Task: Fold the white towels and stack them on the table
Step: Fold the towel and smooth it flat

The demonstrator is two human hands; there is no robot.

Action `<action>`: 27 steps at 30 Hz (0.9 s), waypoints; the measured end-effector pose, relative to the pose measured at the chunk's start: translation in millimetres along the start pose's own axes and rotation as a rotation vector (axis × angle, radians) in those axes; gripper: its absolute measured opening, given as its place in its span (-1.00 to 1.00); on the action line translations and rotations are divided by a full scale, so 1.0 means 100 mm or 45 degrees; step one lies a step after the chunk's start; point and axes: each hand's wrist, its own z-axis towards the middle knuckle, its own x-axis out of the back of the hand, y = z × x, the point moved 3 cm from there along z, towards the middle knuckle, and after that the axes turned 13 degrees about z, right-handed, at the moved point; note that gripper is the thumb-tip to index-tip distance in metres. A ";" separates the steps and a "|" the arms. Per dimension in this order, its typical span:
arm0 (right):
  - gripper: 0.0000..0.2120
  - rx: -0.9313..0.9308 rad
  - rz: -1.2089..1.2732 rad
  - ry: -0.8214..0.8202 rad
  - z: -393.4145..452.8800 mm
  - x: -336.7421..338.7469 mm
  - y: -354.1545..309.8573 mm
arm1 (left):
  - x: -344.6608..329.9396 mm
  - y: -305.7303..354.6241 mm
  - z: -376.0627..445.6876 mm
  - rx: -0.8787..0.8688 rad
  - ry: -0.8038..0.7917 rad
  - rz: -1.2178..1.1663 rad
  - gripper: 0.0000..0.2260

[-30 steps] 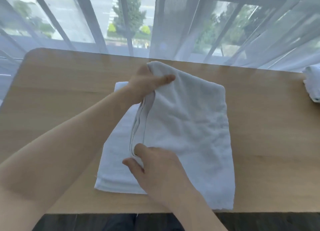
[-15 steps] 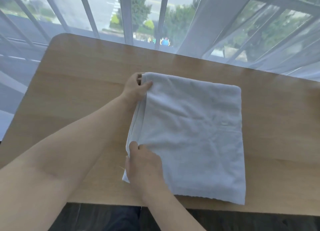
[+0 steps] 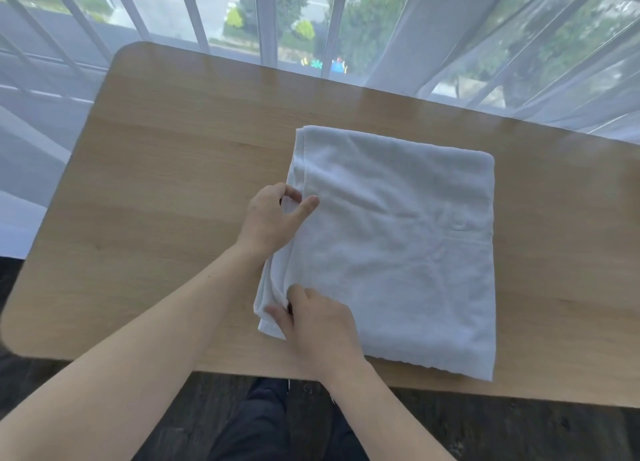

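A white towel [image 3: 398, 246], folded into a thick rectangle, lies flat on the wooden table [image 3: 166, 190]. Its layered open edges run along the left side. My left hand [image 3: 273, 218] pinches that left edge about halfway up, thumb on top and fingers tucked under the layers. My right hand [image 3: 318, 325] grips the same edge at the near left corner, fingers curled round the layers. The towel's near edge lies close to the table's front edge.
Sheer white curtains [image 3: 519, 62] and a window with white bars [image 3: 266, 17] stand right behind the table's far edge. Bare tabletop stretches to the left and right of the towel. Dark floor and my dark trousers [image 3: 263, 422] show below the near edge.
The lifted half of the towel has come down flat on the lower half. My left hand has slid from the far left corner toward me along the edge. The view has shifted left.
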 end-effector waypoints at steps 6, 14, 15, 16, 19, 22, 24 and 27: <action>-0.45 -0.058 0.428 -0.109 0.02 0.03 0.08 | 0.07 -0.06 0.01 0.092 -0.025 -0.003 -0.78; -0.43 0.145 0.491 -0.032 0.00 0.14 -0.05 | 0.12 -0.19 -0.23 0.038 -0.262 0.047 -0.64; -0.44 0.207 0.382 0.018 0.01 0.12 -0.08 | 0.10 -0.18 -0.24 0.001 -0.262 0.113 -0.68; -0.46 0.266 0.292 0.085 0.03 0.10 -0.13 | 0.09 -0.18 -0.26 -0.026 -0.249 0.154 -0.71; -0.49 0.378 0.194 0.237 0.11 0.04 -0.22 | 0.08 -0.24 -0.28 -0.047 -0.156 0.062 -0.72; -0.50 0.408 0.190 0.210 0.15 -0.12 -0.22 | 0.11 -0.37 -0.33 -0.012 -0.076 -0.091 -0.73; -0.47 0.376 0.036 0.070 0.16 -0.24 -0.20 | 0.09 -0.41 -0.38 0.023 -0.090 -0.094 -0.76; -0.45 0.243 -0.004 -0.209 0.20 -0.32 -0.18 | 0.07 -0.39 -0.33 0.070 -0.135 -0.103 -0.87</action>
